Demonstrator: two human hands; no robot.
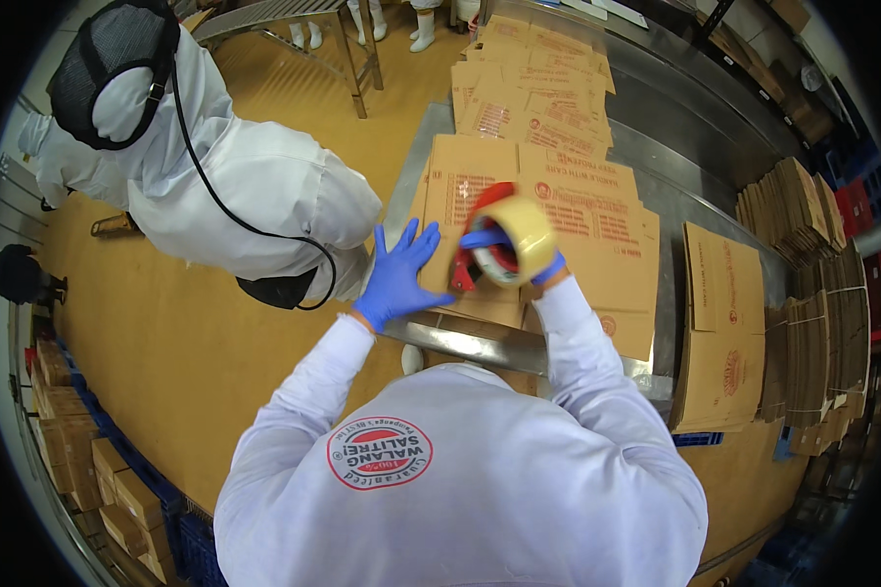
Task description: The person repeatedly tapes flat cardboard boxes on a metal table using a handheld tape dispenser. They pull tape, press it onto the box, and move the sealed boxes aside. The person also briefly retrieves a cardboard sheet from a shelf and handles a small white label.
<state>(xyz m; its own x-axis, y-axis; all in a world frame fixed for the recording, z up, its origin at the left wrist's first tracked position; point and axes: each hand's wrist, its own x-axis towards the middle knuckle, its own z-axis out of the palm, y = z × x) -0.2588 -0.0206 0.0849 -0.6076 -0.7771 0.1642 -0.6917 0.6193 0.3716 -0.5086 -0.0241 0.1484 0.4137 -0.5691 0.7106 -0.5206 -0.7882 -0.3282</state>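
Note:
Both my hands wear blue gloves. My right hand [499, 245] is wrapped round a red tape dispenser [463, 266], which carries a wide roll of yellowish packing tape [521, 233]. The dispenser is over a flattened cardboard box [480, 161] on the metal table, and motion blurs it a little. My left hand [397, 274] lies with its fingers spread on the near left corner of that cardboard. A second flat box [617, 245] with red print is beside it on the right, partly under the first. The dispenser hides part of the cardboard surface.
More flat cartons [533, 83] overlap along the far end of the metal table [675, 147]. Bundled cardboard [812, 342] stands at the right, near a leaning flat box [724, 323]. A person in white [255, 186] is close on my left. Closed boxes [132, 499] stack at lower left.

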